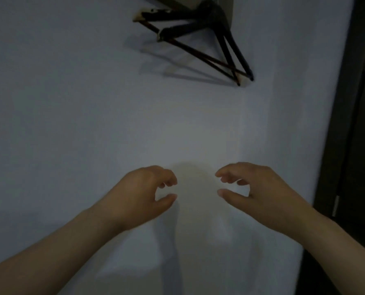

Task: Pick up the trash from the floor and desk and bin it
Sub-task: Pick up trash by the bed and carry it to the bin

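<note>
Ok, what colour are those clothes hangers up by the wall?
Dark brown to black. The hangers show best in the head view, against the pale wall.

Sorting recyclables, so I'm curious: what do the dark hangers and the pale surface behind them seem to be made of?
Hangers: probably dark-stained wood, dull finish; thick shaped arms with pale, bare-looking tips suggest it. Pale surface: likely a smooth matt painted wall, even and seamless, though dim light leaves that open.
</note>
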Tool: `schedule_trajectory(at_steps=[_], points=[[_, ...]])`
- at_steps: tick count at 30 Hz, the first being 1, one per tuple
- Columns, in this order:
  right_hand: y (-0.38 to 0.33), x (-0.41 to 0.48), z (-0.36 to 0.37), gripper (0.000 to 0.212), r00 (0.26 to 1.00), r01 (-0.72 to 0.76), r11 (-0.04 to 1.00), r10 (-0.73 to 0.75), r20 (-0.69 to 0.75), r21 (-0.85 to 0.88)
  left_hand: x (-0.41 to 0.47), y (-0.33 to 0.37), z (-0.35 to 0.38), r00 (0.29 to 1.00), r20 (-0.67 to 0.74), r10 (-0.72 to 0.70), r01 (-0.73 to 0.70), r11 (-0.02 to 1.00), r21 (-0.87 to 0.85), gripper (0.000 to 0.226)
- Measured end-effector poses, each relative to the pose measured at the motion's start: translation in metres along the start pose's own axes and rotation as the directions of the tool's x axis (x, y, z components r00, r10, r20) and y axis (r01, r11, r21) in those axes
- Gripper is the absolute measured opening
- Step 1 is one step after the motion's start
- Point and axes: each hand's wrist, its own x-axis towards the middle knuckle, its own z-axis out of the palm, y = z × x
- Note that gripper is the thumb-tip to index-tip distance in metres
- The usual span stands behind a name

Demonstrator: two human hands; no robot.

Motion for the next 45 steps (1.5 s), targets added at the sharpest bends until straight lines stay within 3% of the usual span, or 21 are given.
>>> schedule_trajectory(at_steps=[6,9,19,27,33,39,45], points=[[-0.028,0.030,0.042,0.030,0.976,0.199,0.960,-0.213,0.053,0.199,-0.060,-0.013,-0.033,0.963,-0.014,-0.268,0.267,0.955,0.131,0.040],[-0.071,0.046,0.062,0.028,0.937,0.316,0.899,-0.346,0.048,0.304,-0.100,-0.014,-0.070,0.918,-0.040,-0.394,0.393,0.893,0.218,0.033],[-0.274,0.040,0.098,0.027,0.694,0.589,0.530,-0.719,-0.045,0.610,-0.272,0.027,-0.209,0.662,-0.262,-0.702,0.720,0.499,0.482,0.028],[-0.454,-0.059,0.070,0.027,0.446,0.654,0.173,-0.874,-0.191,0.737,-0.428,0.145,-0.319,0.441,-0.451,-0.776,0.842,0.183,0.508,0.037],[-0.575,-0.171,0.024,0.028,0.284,0.610,-0.072,-0.909,-0.303,0.789,-0.534,0.257,-0.381,0.252,-0.547,-0.798,0.869,-0.062,0.491,0.026],[-0.674,-0.282,-0.013,0.028,0.161,0.528,-0.259,-0.905,-0.394,0.809,-0.626,0.358,-0.421,0.070,-0.622,-0.780,0.850,-0.280,0.447,0.026],[-0.754,-0.359,-0.034,0.029,0.008,0.492,-0.384,-0.896,-0.445,0.781,-0.701,0.415,-0.452,-0.036,-0.709,-0.704,0.829,-0.418,0.373,0.030]])
